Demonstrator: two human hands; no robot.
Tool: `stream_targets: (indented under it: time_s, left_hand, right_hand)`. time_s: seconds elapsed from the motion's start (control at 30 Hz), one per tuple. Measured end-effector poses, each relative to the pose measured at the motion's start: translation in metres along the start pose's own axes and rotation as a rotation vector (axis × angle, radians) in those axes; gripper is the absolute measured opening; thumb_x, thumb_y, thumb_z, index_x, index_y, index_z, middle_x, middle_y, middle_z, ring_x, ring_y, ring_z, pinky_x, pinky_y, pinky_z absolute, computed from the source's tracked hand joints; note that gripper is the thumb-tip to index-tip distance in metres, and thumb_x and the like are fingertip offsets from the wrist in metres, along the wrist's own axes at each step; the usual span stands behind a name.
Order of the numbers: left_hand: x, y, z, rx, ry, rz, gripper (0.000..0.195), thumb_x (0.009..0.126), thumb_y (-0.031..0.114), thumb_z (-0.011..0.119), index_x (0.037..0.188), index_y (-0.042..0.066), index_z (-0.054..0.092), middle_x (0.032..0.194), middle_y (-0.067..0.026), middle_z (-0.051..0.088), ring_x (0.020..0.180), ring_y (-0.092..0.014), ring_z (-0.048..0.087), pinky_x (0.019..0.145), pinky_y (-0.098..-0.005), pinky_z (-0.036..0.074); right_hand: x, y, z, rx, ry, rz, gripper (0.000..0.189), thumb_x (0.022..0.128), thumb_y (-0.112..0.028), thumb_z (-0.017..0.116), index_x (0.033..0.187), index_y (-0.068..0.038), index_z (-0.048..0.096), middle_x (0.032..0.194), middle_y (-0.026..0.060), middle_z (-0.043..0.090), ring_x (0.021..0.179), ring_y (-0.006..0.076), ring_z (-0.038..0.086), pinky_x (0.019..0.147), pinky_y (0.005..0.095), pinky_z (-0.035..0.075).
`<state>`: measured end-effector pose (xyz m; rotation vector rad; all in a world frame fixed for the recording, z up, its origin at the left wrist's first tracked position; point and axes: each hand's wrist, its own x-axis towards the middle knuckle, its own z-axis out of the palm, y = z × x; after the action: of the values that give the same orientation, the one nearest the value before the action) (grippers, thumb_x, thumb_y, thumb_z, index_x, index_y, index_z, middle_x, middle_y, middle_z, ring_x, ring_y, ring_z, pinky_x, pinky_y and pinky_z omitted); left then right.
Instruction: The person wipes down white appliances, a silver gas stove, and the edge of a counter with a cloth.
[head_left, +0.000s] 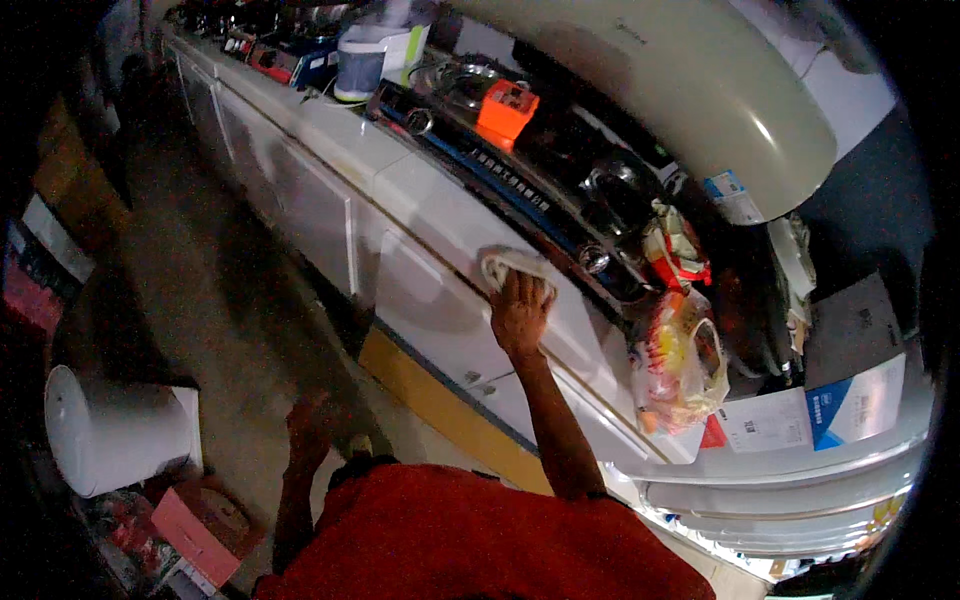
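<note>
A crumpled whitish cloth (499, 267) lies on the white countertop (442, 202), in front of a black gas stove (555, 217). My right hand (523, 311) presses down on this cloth, fingers spread over it. Beneath the counter run white cabinet doors (427, 315). Low at my other side hangs my left hand (309, 424), in dim light above the floor; its fingers are too dark to make out.
Behind the stove's front edge sits an orange box (508, 112). A clear plastic bag of packages (675, 367) rests at the counter's right end. Farther left stands a grey and white container (361, 64). A white bin (124, 431) and a pink box (196, 529) are at lower left. A large beige cylindrical tank (675, 90) hangs above.
</note>
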<state>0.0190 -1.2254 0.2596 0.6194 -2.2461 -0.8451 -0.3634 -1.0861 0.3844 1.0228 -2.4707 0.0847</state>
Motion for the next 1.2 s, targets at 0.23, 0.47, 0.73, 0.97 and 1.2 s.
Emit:
stream_targets:
  time_s: [0.23,0.47,0.73,0.97,1.2]
  left_hand:
    - [0.031,-0.01,-0.026,-0.116,0.023,0.28,0.028,0.081,0.004,0.07,0.109,0.004,0.063,0.107,-0.0157,0.064,0.1,-0.029,0.057,0.079,-0.0424,0.046]
    - [-0.005,-0.061,-0.041,0.33,0.027,0.143,0.032,0.079,0.003,0.072,0.108,0.006,0.061,0.104,-0.0157,0.062,0.093,-0.028,0.058,0.084,-0.0441,0.038]
    - [-0.006,-0.091,-0.045,0.291,-0.348,-0.137,0.033,0.087,0.021,0.065,0.117,0.009,0.058,0.113,-0.0101,0.06,0.1,-0.026,0.056,0.087,-0.0445,0.033]
    - [0.005,-0.098,-0.048,0.282,-0.436,-0.187,0.027,0.091,0.026,0.061,0.113,0.01,0.062,0.111,-0.009,0.062,0.1,-0.026,0.056,0.091,-0.0439,0.031]
    - [0.092,-0.121,-0.003,0.665,-0.551,0.348,0.031,0.093,0.03,0.056,0.116,0.011,0.062,0.113,-0.0097,0.063,0.099,-0.027,0.058,0.092,-0.0495,0.033]
  right_hand:
    - [0.086,-0.069,0.053,0.143,0.11,-0.127,0.056,0.085,-0.034,0.06,0.132,-0.007,0.045,0.135,0.0167,0.044,0.125,0.0394,0.041,0.102,0.0634,0.028]
    - [0.169,-0.115,0.057,0.163,-0.115,-0.206,0.058,0.09,-0.041,0.055,0.138,-0.014,0.038,0.14,0.0124,0.041,0.13,0.0365,0.038,0.104,0.0632,0.026]
    - [0.112,-0.069,0.044,-0.011,-0.136,-0.069,0.056,0.089,-0.035,0.059,0.136,-0.009,0.043,0.131,0.0147,0.047,0.119,0.0362,0.045,0.092,0.0553,0.039]
    - [-0.016,0.017,-0.008,-0.169,-0.014,0.401,0.053,0.092,-0.038,0.056,0.132,-0.005,0.046,0.137,0.0151,0.044,0.124,0.0402,0.04,0.098,0.0578,0.033]
    - [0.049,-0.032,0.026,-0.155,-0.069,0.238,0.049,0.089,-0.035,0.059,0.129,-0.008,0.05,0.132,0.0126,0.049,0.124,0.0334,0.043,0.092,0.055,0.035]
